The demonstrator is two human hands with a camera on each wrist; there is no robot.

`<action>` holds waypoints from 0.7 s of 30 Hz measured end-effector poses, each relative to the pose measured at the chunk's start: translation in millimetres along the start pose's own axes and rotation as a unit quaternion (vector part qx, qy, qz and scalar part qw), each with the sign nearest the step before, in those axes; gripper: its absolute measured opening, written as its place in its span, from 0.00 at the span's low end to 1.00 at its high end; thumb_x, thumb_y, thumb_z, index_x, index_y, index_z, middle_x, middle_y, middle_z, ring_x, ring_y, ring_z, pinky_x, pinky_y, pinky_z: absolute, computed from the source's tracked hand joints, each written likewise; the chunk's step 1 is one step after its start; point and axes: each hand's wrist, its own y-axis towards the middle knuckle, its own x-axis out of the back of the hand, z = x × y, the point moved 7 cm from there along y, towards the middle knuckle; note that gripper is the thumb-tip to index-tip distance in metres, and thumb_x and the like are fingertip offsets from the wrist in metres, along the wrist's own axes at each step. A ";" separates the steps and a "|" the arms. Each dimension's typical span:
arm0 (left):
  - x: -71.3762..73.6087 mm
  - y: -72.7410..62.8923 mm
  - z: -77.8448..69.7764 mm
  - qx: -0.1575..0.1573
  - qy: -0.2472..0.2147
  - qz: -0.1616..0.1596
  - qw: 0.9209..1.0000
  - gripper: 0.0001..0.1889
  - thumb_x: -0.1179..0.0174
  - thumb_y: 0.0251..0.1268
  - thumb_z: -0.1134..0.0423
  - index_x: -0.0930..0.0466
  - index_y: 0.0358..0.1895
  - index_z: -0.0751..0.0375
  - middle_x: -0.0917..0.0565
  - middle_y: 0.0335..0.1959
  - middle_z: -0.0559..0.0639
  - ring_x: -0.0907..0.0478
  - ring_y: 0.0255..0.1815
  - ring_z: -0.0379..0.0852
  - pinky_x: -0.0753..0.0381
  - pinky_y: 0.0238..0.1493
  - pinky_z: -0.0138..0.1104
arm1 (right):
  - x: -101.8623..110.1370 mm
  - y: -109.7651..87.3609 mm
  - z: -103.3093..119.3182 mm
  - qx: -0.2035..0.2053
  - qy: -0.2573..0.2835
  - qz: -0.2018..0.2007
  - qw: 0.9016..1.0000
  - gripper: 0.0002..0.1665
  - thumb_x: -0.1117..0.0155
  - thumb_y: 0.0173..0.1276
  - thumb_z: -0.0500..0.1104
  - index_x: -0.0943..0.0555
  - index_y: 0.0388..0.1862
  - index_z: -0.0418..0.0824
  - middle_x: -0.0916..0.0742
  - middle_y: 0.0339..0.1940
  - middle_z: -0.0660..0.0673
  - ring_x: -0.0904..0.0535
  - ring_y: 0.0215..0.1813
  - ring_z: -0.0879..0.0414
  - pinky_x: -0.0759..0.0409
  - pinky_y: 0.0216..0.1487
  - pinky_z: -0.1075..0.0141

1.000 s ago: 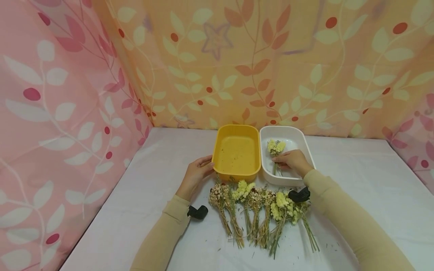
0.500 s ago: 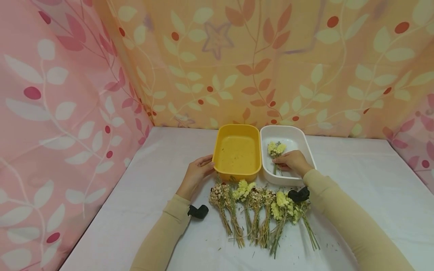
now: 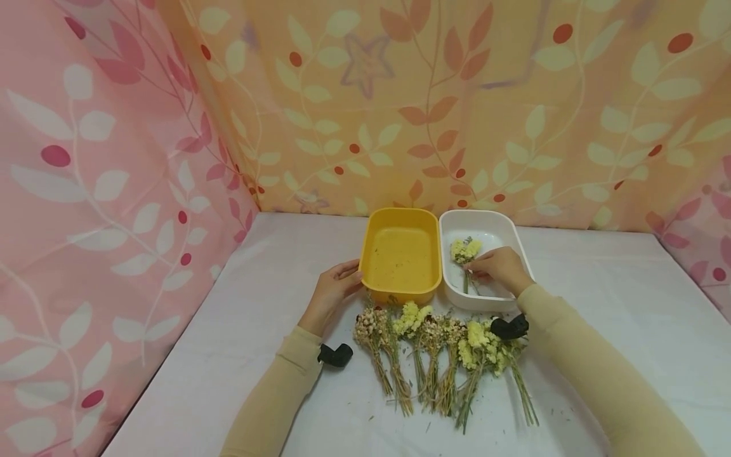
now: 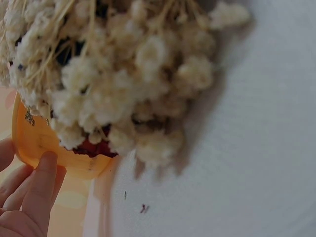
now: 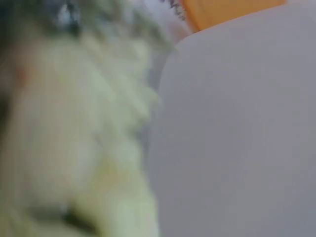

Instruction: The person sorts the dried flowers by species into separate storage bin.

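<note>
My left hand [image 3: 334, 292] rests with fairly straight fingers against the left wall of the yellow tub [image 3: 370, 289]; the left wrist view shows the fingertips at its orange-yellow side. Over the white tub [image 3: 516, 254], my right hand [image 3: 501, 270] has its fingertips right beside the stems of a small yellow dried-flower bunch [image 3: 466, 251], which lies inside with its head toward the back. Pale yellow blossoms [image 5: 74, 133] fill the left of the right wrist view, blurred. Cream dried flowers [image 4: 123, 84] stand close before the left wrist camera.
A row of several dried-flower bunches [image 3: 434, 362], cream and yellow, some tied with twine, lies in front of the tubs. Small plant crumbs dot the white tablecloth [image 3: 342, 412]. A patterned orange curtain [image 3: 320, 127] rises behind, a pink one [image 3: 114, 209] at left.
My right hand has drawn slightly rightward from the stems it pinched, while the yellow bunch stays in place in the white tub. My left hand has kept its place at the yellow tub.
</note>
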 end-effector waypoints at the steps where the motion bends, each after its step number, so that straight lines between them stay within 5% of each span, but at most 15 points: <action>1: -0.4 0.2 0.1 0.000 -0.001 0.000 1.000 0.25 0.43 0.73 0.69 0.31 0.70 0.69 0.27 0.68 0.67 0.27 0.68 0.63 0.18 0.64 0.42 | 2.5 -1.6 1.6 0.003 -0.002 0.000 1.000 0.22 0.31 0.67 0.46 0.15 0.49 0.27 0.08 0.29 0.44 0.14 0.30 0.63 0.12 0.36 0.69; 7: 0.0 0.2 0.6 0.003 0.000 0.001 1.000 0.25 0.43 0.73 0.68 0.32 0.70 0.69 0.26 0.68 0.67 0.26 0.68 0.62 0.17 0.63 0.41 | 14.0 -15.2 17.1 0.010 0.026 -0.007 1.000 0.25 0.34 0.70 0.46 0.18 0.56 0.27 0.09 0.41 0.39 0.11 0.39 0.58 0.11 0.47 0.65; 13: 0.2 1.0 0.0 0.003 -0.005 -0.003 1.000 0.25 0.43 0.73 0.69 0.32 0.70 0.69 0.26 0.68 0.67 0.26 0.68 0.62 0.17 0.61 0.38 | 20.6 -33.0 28.6 0.028 0.066 -0.003 0.997 0.30 0.35 0.71 0.51 0.20 0.60 0.29 0.10 0.49 0.40 0.11 0.40 0.64 0.12 0.52 0.65; 21: -0.7 1.1 -0.1 0.002 -0.002 -0.007 1.000 0.24 0.43 0.73 0.70 0.31 0.70 0.69 0.26 0.68 0.67 0.26 0.68 0.62 0.16 0.61 0.38 | 28.4 -58.3 30.2 0.039 0.089 -0.002 0.995 0.35 0.34 0.70 0.56 0.23 0.63 0.29 0.09 0.44 0.53 0.14 0.38 0.72 0.12 0.50 0.70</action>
